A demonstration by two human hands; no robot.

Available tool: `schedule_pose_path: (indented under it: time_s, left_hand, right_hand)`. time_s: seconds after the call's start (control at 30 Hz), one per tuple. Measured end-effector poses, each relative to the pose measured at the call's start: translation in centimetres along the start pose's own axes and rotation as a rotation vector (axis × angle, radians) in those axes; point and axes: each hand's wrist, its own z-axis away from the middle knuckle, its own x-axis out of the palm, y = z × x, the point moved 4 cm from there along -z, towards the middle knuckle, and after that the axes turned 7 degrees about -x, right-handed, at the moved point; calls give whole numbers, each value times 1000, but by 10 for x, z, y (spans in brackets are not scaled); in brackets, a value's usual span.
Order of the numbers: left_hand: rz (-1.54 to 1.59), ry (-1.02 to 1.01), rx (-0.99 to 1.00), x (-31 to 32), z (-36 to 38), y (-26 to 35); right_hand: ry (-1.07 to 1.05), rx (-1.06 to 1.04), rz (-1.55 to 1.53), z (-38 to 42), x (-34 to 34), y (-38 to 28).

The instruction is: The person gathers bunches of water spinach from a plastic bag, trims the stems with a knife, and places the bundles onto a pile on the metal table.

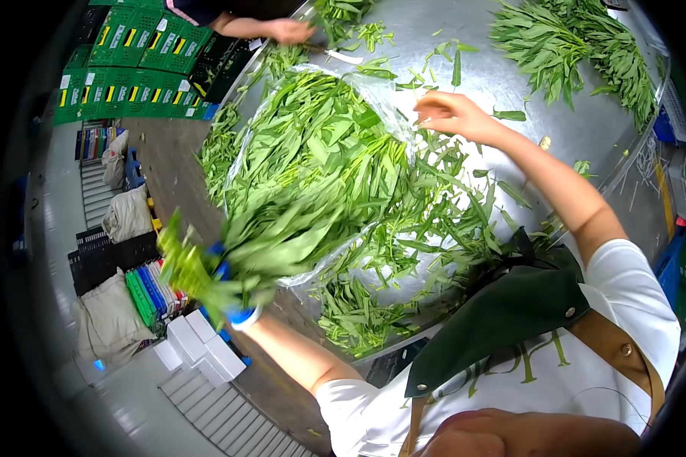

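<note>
Long, slender leaves [312,152] on pale green stems fill a crinkled, clear plastic bag [385,95], lying open on a shiny, smooth metal table [434,19] with loose leaves [511,116] strewn about. A bushy bunch of greens [278,244], blurred, is over the bag's lower-left edge, gripped in the wearer's left hand [240,314], which shows patches of blue and is mostly hidden by foliage; its forearm stretches out to the left. The right arm reaches forward over the table, its hand [450,114] beside the bag's upper-right edge, fingers loosely curled, nothing visible in them. Counted: one bag, one bunch held, one pale-bladed knife [344,57], and one co-worker's hand [291,30] near it.
</note>
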Motion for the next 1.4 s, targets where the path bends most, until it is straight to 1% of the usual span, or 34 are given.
schedule_pose_path:
  time_s: [0.03,0.07,0.1,0.13,0.17,0.23,0.27,0.3,0.33,0.37,0.43,0.47,0.5,0.57,0.6,0.63,0.7,0.73,0.77,0.8,0.83,0.87,0.9,0.97,1.0,1.03,1.1,1.13,1.17,1.23,1.27,1.3,1.4]
  left_hand:
    - [-82,-34,120,-8,16,25]
    - [-157,-59,243,-16,33,51]
    - [136,-57,357,-30,42,59]
    - [316,75,350,-33,55,70]
    - [450,81,387,-25,69,81]
    - [136,164,466,-47,84,64]
    - [-40,209,503,-59,90,50]
    - [61,235,477,-46,103,47]
    - [347,148,307,-33,108,50]
    - [632,59,135,-20,112,52]
    - [983,-179,218,3,124,42]
    - [1009,-246,108,6,127,25]
    - [1034,-308,-5,9,131,8]
    - [634,-313,-251,39,163,20]
    - [715,-358,-360,50,172,-2]
    - [797,-406,-474,62,181,-26]
    - [542,-466,-531,88,211,-33]
    - [420,-497,-560,104,229,-37]
    - [436,-498,-630,120,245,-44]
    - [452,-497,-702,135,262,-50]
    - [604,-460,-814,149,277,-57]
    - [621,-438,-891,159,289,-47]
    - [519,-507,-776,170,299,-50]
    - [534,-520,-845,184,311,-31]
    - [644,-502,-874,186,318,-39]
    - [639,-496,-903,190,322,-38]
    - [659,-584,-917,198,331,-57]
    - [649,-507,-920,200,328,-32]
    - [722,-592,-949,200,342,-62]
    - [789,-580,-956,204,341,-29]
    - [688,-623,-876,204,339,-14]
    - [585,-663,-795,203,337,-1]
    - [675,-685,-862,199,346,12]
  right_hand:
    - [19,81,145,29,-17,3]
    - [-20,133,283,61,-34,23]
    - [-26,76,395,92,-45,31]
    - [-128,62,630,125,-58,49]
    - [-234,62,882,152,-62,44]
    - [-348,-69,1105,193,-74,43]
    - [-365,-102,1159,206,-77,46]
    - [-380,-130,1217,218,-80,49]
    - [-395,-158,1279,229,-86,54]
    - [-379,-142,1284,237,-92,66]
    - [-355,-113,1292,245,-101,91]
    - [-362,-114,1254,246,-107,97]
    - [-393,-47,1201,244,-109,92]
    - [-447,81,1096,234,-103,70]
    - [-402,142,1015,232,-103,71]
    - [-338,184,885,227,-94,51]
    - [-315,103,768,220,-72,22]
    - [-338,-38,743,215,-59,5]
    - [-363,-175,713,212,-44,-13]
    - [-385,-222,692,209,-27,-37]
    - [-407,-270,668,205,-11,-64]
    - [-436,-323,700,203,2,-87]
    - [-461,-379,729,200,12,-102]
    - [-468,-393,641,196,25,-111]
    - [-470,-403,597,195,29,-113]
    - [-498,-444,610,195,31,-112]
    - [-554,-525,633,194,36,-108]
    - [-550,-571,652,193,39,-107]
    - [-571,-568,684,192,42,-104]
    - [-615,-567,748,190,48,-99]
    - [-652,-572,787,191,52,-95]
    - [-642,-573,793,191,55,-94]
    - [-585,-572,814,194,62,-89]
